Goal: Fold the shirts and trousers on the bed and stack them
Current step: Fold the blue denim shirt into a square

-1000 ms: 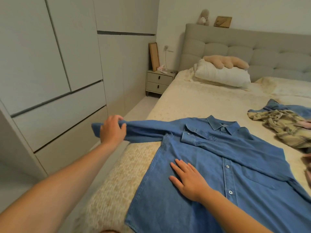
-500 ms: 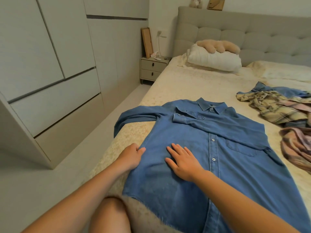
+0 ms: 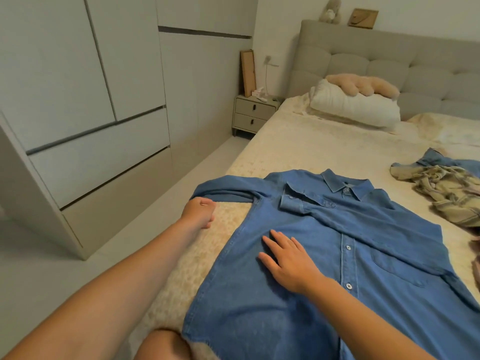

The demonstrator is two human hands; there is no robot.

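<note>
Two hands: both bare, both at the denim shirt (image 3: 324,255) on the bed (image 3: 311,152).
Denim shirt: blue, buttoned, laid front-up on the cream bedspread, collar toward the headboard (image 3: 389,53) — one sleeve already folded across the chest, its cuff near the collar.
Left hand (image 3: 198,213): at the end of the other sleeve, which trails toward the bed's edge; fingers curled in, touching the cloth, though I cannot tell whether they actually grip it.
Right hand (image 3: 285,258): flat on the shirt's front, fingers straight and spread, pressing the cloth down just beside the button placket.
Other clothes: a crumpled plaid shirt (image 3: 441,193) lies well apart on the far side of the bed, with a bit of blue denim under it.
Pillow (image 3: 353,107): white, against the headboard, a plush toy (image 3: 363,84) resting on top.
Beside the bed: a two-drawer nightstand (image 3: 253,114) — and a pale wardrobe (image 3: 91,100) along the wall.
</note>
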